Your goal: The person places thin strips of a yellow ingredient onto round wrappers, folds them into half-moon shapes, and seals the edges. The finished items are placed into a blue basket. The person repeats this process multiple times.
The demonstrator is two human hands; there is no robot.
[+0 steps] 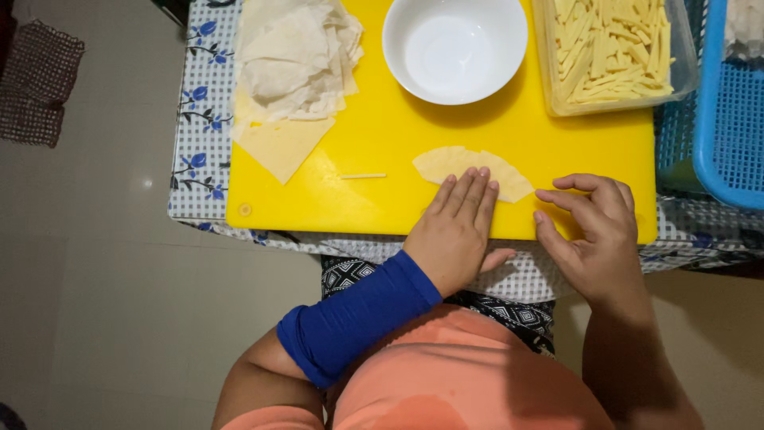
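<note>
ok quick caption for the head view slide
Left hand presses a folded wrapper on the yellow board; right hand hovers beside it.

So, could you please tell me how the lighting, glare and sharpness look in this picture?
Head view: even indoor light; the yellow board is bright and sharp; soft shadows under the white bowl and both hands, left hand, right hand; a small glare spot on the floor tiles; the orange shirt nearest the camera looks slightly soft.
</note>
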